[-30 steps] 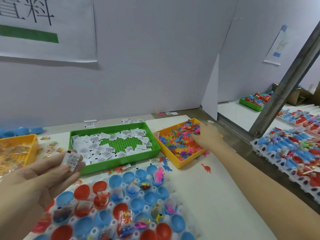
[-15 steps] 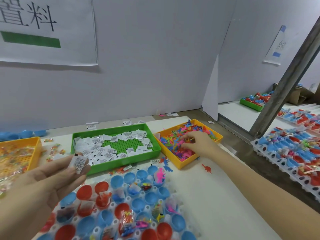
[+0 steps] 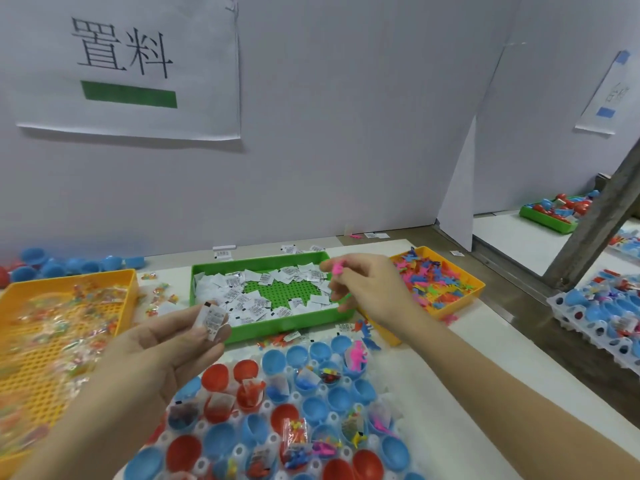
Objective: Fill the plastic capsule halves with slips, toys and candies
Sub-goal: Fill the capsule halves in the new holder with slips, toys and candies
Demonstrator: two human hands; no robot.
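Capsule halves point(image 3: 314, 411): nearest us, red and blue cups are sitting mouth-up in a white holder point(image 3: 398, 401). Some are carrying paper, toys or candy packets, and several are lying bare.
Left hand point(image 3: 162, 351): we are holding it over the holder's near-left side, with the thumb pinching a few slips point(image 3: 213, 320) against the fingers.
Slips, handling: we are judging them paper-light and limp. A flat pinch across the face suits them, and a slack grip risks them fanning apart.
Right hand point(image 3: 370, 292): it is hovering over the right end of the green tray point(image 3: 287, 323), fingertips clamped on a pink toy point(image 3: 336, 269). Further coloured bits are showing under the curled lower fingers.
Pink toy, handling: we are reckoning it tiny, light plastic, best taken by the body because the limbs snag.
Toy tray point(image 3: 453, 306): orange, sitting further right and piled with toys.
Candy tray point(image 3: 69, 278): orange, sitting far left, contents blurring.
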